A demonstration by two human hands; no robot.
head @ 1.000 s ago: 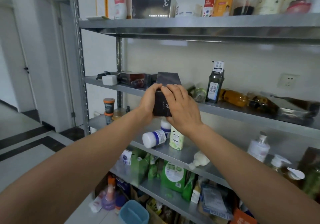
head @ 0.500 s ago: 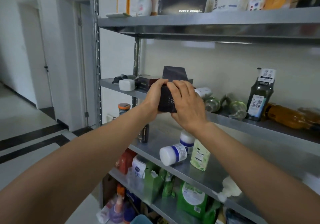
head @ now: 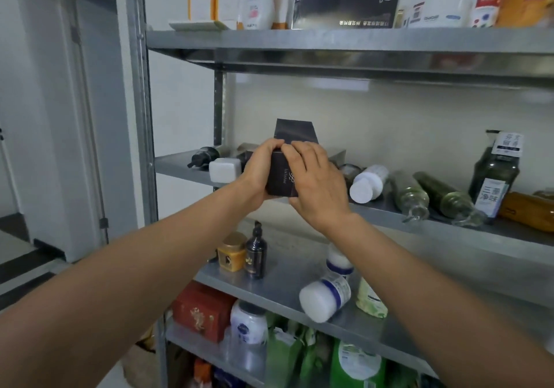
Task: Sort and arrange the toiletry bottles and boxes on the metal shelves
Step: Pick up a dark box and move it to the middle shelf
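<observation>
Head view: both hands hold a dark box (head: 280,177) at the near edge of the second metal shelf (head: 180,164), with its top flap standing open. The left hand (head: 257,171) curls its fingers round the box's left side. The right hand (head: 314,183) wraps its fingers over the front and top. A white bar (head: 225,169) lies just left of the box, and a white bottle (head: 368,182) lies on its side to the right.

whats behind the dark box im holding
A silvery box corner shows right of the dark box, another dark pack left. The left hand, right hand and raised flap cover the rest.
</observation>
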